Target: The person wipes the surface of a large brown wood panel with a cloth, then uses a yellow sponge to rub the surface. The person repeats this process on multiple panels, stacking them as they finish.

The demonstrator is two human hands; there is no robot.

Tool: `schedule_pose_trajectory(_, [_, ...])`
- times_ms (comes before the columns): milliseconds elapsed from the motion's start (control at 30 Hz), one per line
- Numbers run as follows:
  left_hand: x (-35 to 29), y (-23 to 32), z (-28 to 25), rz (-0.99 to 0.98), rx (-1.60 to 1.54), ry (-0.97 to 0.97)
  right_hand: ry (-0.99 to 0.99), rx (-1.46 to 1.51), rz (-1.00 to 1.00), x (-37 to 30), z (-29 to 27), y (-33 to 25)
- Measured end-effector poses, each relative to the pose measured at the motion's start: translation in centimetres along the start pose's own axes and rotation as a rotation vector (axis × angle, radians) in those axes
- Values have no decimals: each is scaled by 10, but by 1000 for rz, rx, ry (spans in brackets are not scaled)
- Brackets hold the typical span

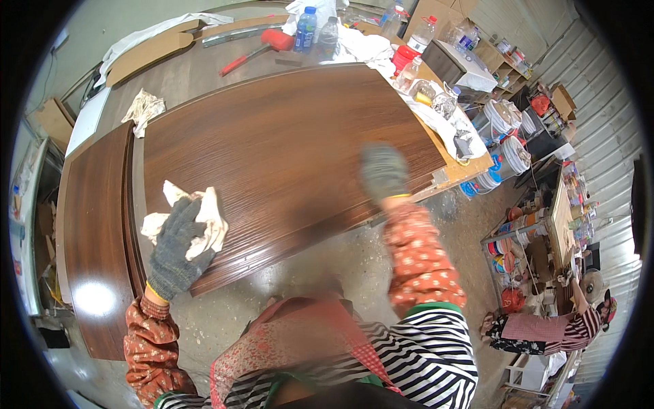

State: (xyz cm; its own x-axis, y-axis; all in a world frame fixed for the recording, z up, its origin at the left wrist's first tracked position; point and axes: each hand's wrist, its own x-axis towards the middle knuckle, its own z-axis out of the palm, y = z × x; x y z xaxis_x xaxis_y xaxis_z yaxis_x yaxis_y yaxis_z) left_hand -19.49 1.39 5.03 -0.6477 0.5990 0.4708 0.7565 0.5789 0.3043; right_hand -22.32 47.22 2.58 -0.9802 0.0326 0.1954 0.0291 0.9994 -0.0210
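A large dark brown wood-grain panel (272, 136) lies flat on the workbench in front of me. At its near left corner my left hand (178, 245), in a dark grey knit glove, grips a crumpled cream rag (216, 221) against the surface. My right hand (383, 172), gloved in grey too, is over the panel's right end near the front edge. Motion smears its fingers, so whether it holds anything does not show. A narrower brown panel (99, 225) lies alongside on the left, with a gap between the two.
Behind the panel lie a second rag (143, 111) and a red-headed mallet (276, 39), near a blue bottle (306, 29). Clear bottles and a white cloth (446, 126) crowd the bench's right edge. Buckets (507, 157) stand beyond it. Another person (545, 330) works at the far right.
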Motion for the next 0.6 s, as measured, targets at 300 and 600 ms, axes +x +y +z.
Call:
schedule_pose_trajectory(300, [101,73,90,42,109,-130,204,-45,-410,-31,9,40])
schedule_pose_trajectory(600, [213,174,168,229,50,-125,367,-659,-328,3,29,179])
